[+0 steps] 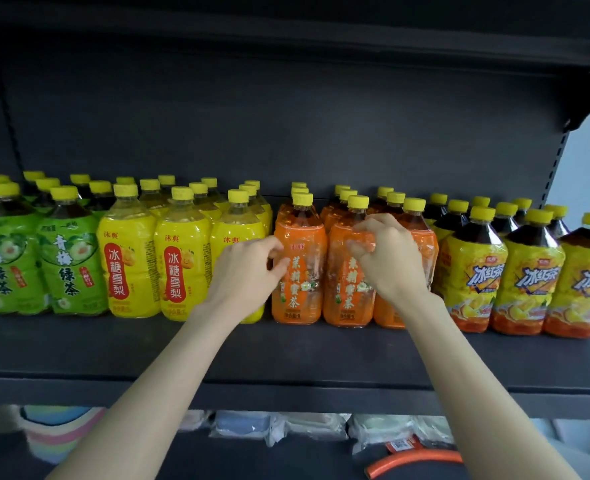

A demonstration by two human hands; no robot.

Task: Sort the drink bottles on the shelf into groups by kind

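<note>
Yellow-capped drink bottles stand in rows on a dark shelf (pixel 286 351). From left to right they are green-label tea bottles (pixel 73 265), yellow-label pear drink bottles (pixel 179 268), orange-label tea bottles (pixel 298 271) and iced-tea bottles (pixel 529 282) with yellow and orange labels. My left hand (pixel 248 271) is in front of the rightmost yellow bottle. Its curled fingertips touch the left side of the front-left orange bottle. My right hand (pixel 387 258) covers the third front orange bottle, with its fingertips on the shoulder of the second orange bottle (pixel 347 296). I cannot see its grip.
The shelf's front strip lies bare before the bottles. A dark back panel and an upper shelf (pixel 286 39) close in above. Below are packaged goods (pixel 307 426), a pastel item (pixel 54 434) and an orange hose (pixel 415 460). The shelf ends at the right upright (pixel 560 157).
</note>
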